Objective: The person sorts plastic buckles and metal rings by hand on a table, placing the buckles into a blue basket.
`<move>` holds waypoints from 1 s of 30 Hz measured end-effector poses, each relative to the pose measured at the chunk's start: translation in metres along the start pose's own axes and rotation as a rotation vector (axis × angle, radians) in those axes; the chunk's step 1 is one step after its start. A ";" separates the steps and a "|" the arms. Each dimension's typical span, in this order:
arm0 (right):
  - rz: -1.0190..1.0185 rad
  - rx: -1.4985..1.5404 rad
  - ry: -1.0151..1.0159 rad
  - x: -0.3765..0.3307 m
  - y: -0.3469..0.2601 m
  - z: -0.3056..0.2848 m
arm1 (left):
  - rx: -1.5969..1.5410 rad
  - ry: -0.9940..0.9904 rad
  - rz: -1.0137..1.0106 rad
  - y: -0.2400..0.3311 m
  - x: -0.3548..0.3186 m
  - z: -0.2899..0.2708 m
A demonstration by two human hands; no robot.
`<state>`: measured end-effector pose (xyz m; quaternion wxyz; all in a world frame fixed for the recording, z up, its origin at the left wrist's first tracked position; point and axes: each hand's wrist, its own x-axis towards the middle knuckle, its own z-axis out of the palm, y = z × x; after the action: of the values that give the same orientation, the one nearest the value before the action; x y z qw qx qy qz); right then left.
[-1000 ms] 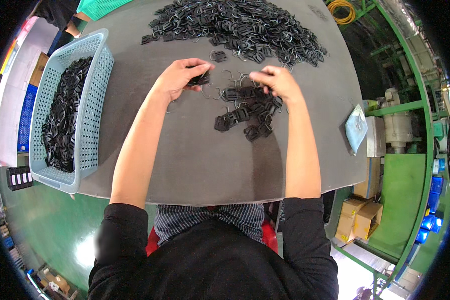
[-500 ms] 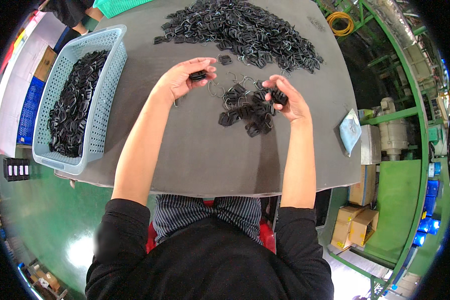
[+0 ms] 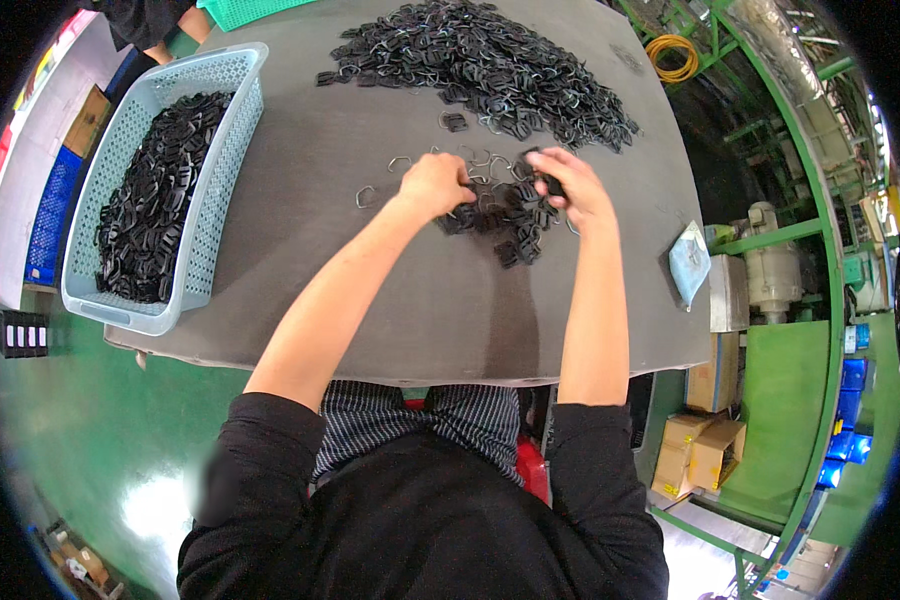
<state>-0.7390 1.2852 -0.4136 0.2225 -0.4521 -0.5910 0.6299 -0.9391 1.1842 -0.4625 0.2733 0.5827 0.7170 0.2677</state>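
A small heap of black plastic buckles [image 3: 525, 215] with wire hooks lies on the grey table in front of me. My left hand [image 3: 436, 186] is palm down at the heap's left side, its fingers curled on a black buckle at the fingertips; the hand covers most of it. On the heap's right, my right hand [image 3: 580, 190] is curled around black buckles [image 3: 553, 184], thumb and fingers bent over them. Bare wire hooks [image 3: 366, 197] lie left of my left hand and just beyond the heap. One single buckle [image 3: 454, 122] rests farther off.
A large pile of black buckles with hooks [image 3: 490, 65] covers the table's far side. At the left stands a light blue basket [image 3: 232, 150] holding many black pieces. A blue packet [image 3: 690, 262] lies near the right edge. Another person's arm [image 3: 192, 24] shows at the far left.
My left hand has moved right and turned palm down onto the small heap, uncovering wire hooks on the table. My right hand stays nearly in place, still holding black buckles.
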 end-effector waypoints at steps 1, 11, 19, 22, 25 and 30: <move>-0.013 0.219 -0.009 -0.018 0.001 -0.013 | -0.211 -0.123 -0.054 0.002 0.006 -0.010; -0.135 -1.047 0.043 0.001 0.011 -0.013 | -0.832 -0.365 -0.063 -0.002 -0.004 -0.068; 0.044 -1.198 0.006 -0.006 -0.020 -0.006 | -0.701 -0.040 -0.121 -0.009 -0.085 -0.114; -0.118 -0.903 -0.191 -0.001 -0.049 0.040 | -0.367 0.407 -0.084 -0.007 -0.139 -0.158; -0.431 -0.702 -0.435 -0.013 -0.107 0.144 | -0.014 0.777 -0.130 -0.030 -0.175 -0.210; -0.682 -0.565 -0.435 -0.002 -0.157 0.323 | 0.246 0.869 -0.089 -0.099 -0.193 -0.280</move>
<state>-1.0469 1.1394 -0.2987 0.1562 -0.1336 -0.8858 0.4161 -1.1715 0.9583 -0.3182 -0.1129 0.4131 0.8159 0.3884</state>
